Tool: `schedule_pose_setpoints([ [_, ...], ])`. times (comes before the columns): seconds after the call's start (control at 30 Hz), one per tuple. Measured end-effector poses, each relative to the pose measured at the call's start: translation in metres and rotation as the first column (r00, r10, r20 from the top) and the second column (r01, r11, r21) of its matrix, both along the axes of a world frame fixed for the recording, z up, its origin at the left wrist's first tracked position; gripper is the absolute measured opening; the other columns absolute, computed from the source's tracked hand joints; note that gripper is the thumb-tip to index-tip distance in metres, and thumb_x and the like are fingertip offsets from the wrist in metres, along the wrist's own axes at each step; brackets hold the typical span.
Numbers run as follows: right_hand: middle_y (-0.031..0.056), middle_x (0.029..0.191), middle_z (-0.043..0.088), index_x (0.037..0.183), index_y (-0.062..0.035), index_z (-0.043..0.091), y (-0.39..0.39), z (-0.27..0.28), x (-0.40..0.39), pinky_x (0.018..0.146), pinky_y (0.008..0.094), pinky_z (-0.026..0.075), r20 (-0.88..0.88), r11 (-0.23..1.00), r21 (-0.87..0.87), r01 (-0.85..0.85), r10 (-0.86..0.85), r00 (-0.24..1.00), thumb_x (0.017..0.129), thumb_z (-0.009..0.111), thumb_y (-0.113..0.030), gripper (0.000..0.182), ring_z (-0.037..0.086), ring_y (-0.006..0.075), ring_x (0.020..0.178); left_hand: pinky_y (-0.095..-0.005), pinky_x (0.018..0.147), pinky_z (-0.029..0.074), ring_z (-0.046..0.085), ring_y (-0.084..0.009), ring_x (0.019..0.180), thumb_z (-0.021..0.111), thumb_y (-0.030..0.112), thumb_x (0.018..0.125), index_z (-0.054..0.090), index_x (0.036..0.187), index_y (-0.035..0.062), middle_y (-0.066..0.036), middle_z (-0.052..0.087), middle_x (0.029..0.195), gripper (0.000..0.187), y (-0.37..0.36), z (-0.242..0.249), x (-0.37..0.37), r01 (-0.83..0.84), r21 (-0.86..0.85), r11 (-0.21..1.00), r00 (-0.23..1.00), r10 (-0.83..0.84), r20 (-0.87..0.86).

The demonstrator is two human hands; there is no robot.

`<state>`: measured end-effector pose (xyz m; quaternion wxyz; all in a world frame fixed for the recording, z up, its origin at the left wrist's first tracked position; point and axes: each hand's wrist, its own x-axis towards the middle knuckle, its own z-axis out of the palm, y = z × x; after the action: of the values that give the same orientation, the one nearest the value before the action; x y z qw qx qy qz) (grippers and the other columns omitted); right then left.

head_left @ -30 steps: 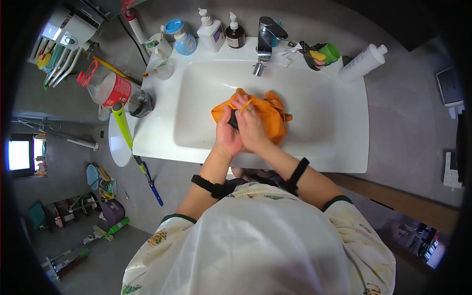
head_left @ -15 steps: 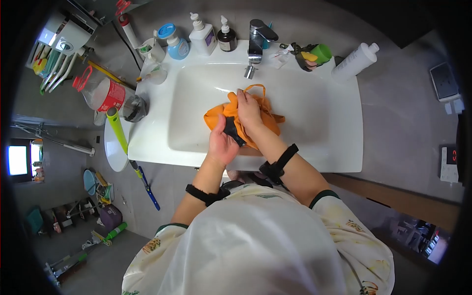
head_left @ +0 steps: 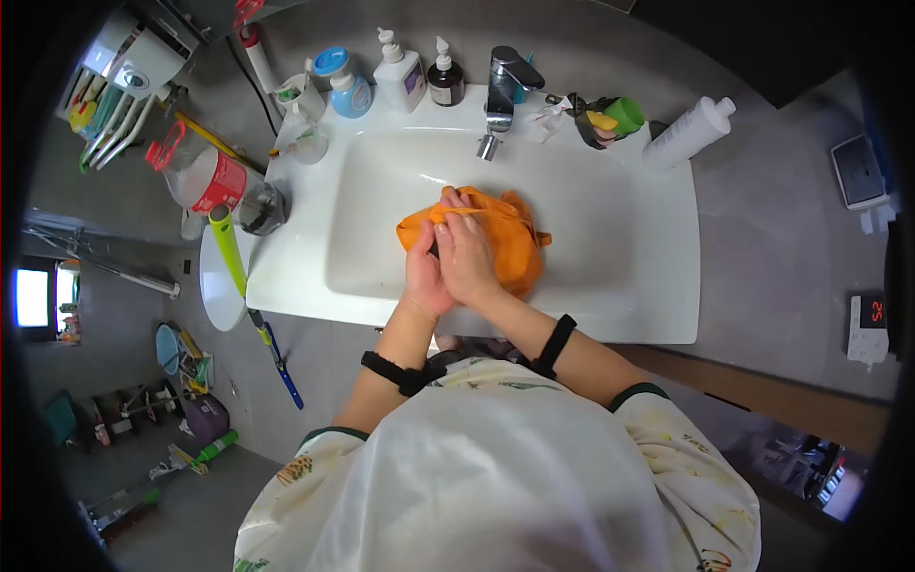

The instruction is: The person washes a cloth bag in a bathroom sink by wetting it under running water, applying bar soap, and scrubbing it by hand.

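A bunched orange cloth item (head_left: 515,243) with a strap and a small dark part lies in the white sink basin (head_left: 591,229). It may be a bag, but its folds hide the exact kind. My right hand (head_left: 467,255) presses over a fold of it, fingers closed together toward my left hand. Below and to the left, my left hand (head_left: 426,278) grips the near left edge, with its thumb up against the right hand. Most of the left fingers are hidden under the cloth. Above the basin stands the chrome faucet (head_left: 498,91), with no water visibly running.
Along the sink's back rim stand a blue-capped bottle (head_left: 351,93), a white pump bottle (head_left: 400,76) and a dark pump bottle (head_left: 445,81). A green cup (head_left: 624,114) and a white bottle (head_left: 688,132) are at right. At left is a red-labelled plastic jug (head_left: 217,181).
My right hand has moved down and left, flattening over the cloth beside my left hand. The raised strap loop has dropped, and the dark part is now mostly covered.
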<state>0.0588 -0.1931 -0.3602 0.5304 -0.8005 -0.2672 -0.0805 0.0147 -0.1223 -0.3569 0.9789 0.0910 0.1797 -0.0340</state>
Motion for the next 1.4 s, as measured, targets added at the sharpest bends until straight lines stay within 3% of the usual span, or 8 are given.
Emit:
schedule_pose_setpoints([
  [0.17, 0.0274, 0.12, 0.055, 0.118, 0.0089, 0.052, -0.009, 0.005, 0.042, 0.105, 0.0425, 0.033, -0.677, 0.996, 0.081, 0.043, 0.024, 0.736, 0.097, 0.038, -0.023, 0.041, 0.043, 0.0398, 0.122, -0.0411, 0.108, 0.032, 0.046, -0.0251, 0.125, 0.035, 0.04, 0.099, 0.045, 0.133, 0.0081, -0.008, 0.05, 0.135, 0.048, -0.004, 0.013, -0.005, -0.009, -0.011, 1.0, 1.0, 0.009, 0.008],
  [0.33, 0.0273, 0.13, 0.045, 0.122, 0.0059, 0.049, -0.004, -0.002, 0.004, 0.102, 0.043, 0.035, -0.078, 0.992, -0.126, 0.02, -0.03, 0.996, 0.096, 0.042, -0.02, 0.038, 0.043, 0.0422, 0.121, -0.0411, 0.109, 0.031, 0.045, -0.0252, 0.125, 0.035, 0.038, 0.1, 0.044, 0.133, 0.0071, -0.008, 0.05, 0.135, 0.047, 0.003, -0.003, -0.004, -0.066, -0.154, 0.986, 0.997, 0.072, 0.032],
  [0.73, 0.0183, 0.105, 0.059, 0.107, 0.0011, 0.057, -0.068, -0.082, 0.043, 0.087, 0.0395, 0.045, -0.018, 0.96, -0.248, 0.128, -0.136, 0.99, 0.097, 0.041, -0.024, 0.032, 0.057, 0.0346, 0.098, -0.0444, 0.112, 0.024, 0.038, -0.028, 0.132, 0.035, 0.04, 0.099, 0.04, 0.137, 0.0058, -0.009, 0.044, 0.141, 0.051, 0.01, 0.053, -0.002, -0.079, -0.062, 0.995, 0.976, 0.09, 0.198],
  [0.8, 0.0146, 0.096, 0.062, 0.1, 0.0007, 0.058, -0.072, -0.114, 0.056, 0.081, 0.0382, 0.046, -0.948, 0.92, 0.045, 0.389, -0.083, 0.307, 0.095, 0.043, -0.026, 0.031, 0.06, 0.0285, 0.09, -0.0442, 0.112, 0.023, 0.038, -0.0278, 0.132, 0.036, 0.04, 0.099, 0.04, 0.137, 0.0057, -0.009, 0.044, 0.141, 0.051, 0.018, 0.058, 0.001, -0.072, -0.086, 0.994, 0.965, 0.091, 0.246],
  [1.13, 0.0199, 0.091, 0.063, 0.097, -0.0014, 0.056, -0.01, -0.028, 0.069, 0.076, 0.0479, 0.045, -0.254, 0.989, -0.104, 0.105, -0.128, 0.959, 0.093, 0.05, -0.032, 0.032, 0.059, 0.0434, 0.084, -0.0441, 0.113, 0.02, 0.036, -0.0276, 0.133, 0.036, 0.039, 0.099, 0.039, 0.138, 0.0066, -0.009, 0.043, 0.142, 0.051, 0.025, 0.132, 0.029, -0.176, -0.042, 0.983, 0.908, 0.179, 0.378],
  [1.23, 0.0141, 0.074, 0.062, 0.09, -0.0031, 0.055, -0.035, -0.061, 0.086, 0.059, 0.0435, 0.046, -0.516, 0.981, -0.194, -0.023, -0.082, 0.853, 0.093, 0.052, -0.032, 0.029, 0.06, 0.034, 0.065, -0.0457, 0.113, 0.019, 0.035, -0.0283, 0.134, 0.037, 0.04, 0.098, 0.039, 0.138, 0.0076, -0.008, 0.041, 0.143, 0.051, 0.039, 0.152, 0.022, -0.148, -0.047, 0.988, 0.811, 0.149, 0.566],
  [1.3, 0.0045, 0.06, 0.051, 0.085, -0.0078, 0.054, -0.064, -0.042, 0.095, 0.04, 0.0329, 0.038, -0.959, 0.983, 0.013, 0.184, -0.039, 0.279, 0.094, 0.052, -0.035, 0.029, 0.051, 0.0184, 0.047, -0.0471, 0.113, 0.018, 0.034, -0.0287, 0.134, 0.036, 0.04, 0.099, 0.04, 0.138, 0.0084, -0.008, 0.041, 0.143, 0.051, 0.05, 0.157, 0.018, -0.213, 0.001, 0.977, 0.821, 0.179, 0.542],
  [1.4, -0.0017, 0.059, 0.042, 0.088, -0.0112, 0.055, -0.113, -0.047, 0.144, 0.035, 0.0232, 0.03, -0.912, 0.886, 0.193, 0.421, 0.004, 0.41, 0.094, 0.052, -0.036, 0.026, 0.04, 0.0083, 0.044, -0.0446, 0.113, 0.021, 0.037, -0.027, 0.133, 0.036, 0.04, 0.099, 0.042, 0.137, 0.0068, -0.008, 0.045, 0.14, 0.05, 0.061, 0.134, 0.013, -0.237, 0.047, 0.97, 0.845, 0.183, 0.502],
])
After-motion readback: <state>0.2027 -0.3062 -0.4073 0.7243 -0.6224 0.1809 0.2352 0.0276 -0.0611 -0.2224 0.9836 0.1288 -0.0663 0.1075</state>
